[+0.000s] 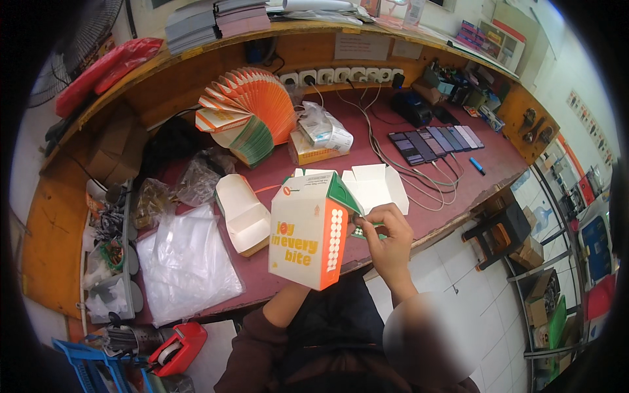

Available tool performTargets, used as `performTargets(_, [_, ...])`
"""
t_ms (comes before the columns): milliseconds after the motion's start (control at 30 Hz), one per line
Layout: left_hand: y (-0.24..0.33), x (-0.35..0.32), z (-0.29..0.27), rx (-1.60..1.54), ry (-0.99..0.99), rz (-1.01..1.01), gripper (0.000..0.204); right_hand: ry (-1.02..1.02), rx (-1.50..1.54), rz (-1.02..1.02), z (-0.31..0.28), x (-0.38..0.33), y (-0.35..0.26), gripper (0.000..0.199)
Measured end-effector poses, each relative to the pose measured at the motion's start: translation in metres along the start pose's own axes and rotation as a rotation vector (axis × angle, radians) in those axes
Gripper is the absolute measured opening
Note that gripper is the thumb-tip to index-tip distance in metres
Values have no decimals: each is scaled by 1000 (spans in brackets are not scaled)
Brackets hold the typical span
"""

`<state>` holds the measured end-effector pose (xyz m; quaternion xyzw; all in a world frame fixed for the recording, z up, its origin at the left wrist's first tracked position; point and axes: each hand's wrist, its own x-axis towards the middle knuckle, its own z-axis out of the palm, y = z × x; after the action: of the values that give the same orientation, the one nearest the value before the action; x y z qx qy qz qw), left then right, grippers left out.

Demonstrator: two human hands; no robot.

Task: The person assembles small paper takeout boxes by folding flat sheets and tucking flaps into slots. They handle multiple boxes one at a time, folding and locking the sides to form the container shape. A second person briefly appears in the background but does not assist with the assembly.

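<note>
The box [306, 237] is held up in the air over the table [458, 164] edge, standing tall, its pointed top up. The right hand [386, 239] is just beside it on the right, and its fingers [367, 219] pinch the green flap [342, 191] by the top. The left hand is hidden behind the box, so I cannot tell its grip. A flat white box [244, 213] lies behind.
</note>
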<state>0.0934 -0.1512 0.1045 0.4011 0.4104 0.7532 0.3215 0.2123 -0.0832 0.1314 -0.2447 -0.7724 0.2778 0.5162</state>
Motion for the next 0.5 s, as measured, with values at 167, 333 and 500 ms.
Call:
performTargets(167, [1, -1, -1, -6, 7, -19, 21, 4, 103, 86, 7, -6, -3, 5])
performTargets(333, [-3, 0, -5, -33, 93, -20, 23, -150, -47, -73, 16, -14, -22, 29])
performTargets(500, [-12, -1, -20, -57, 93, 4, 15, -313, -289, -145, 9, -10, -28, 48])
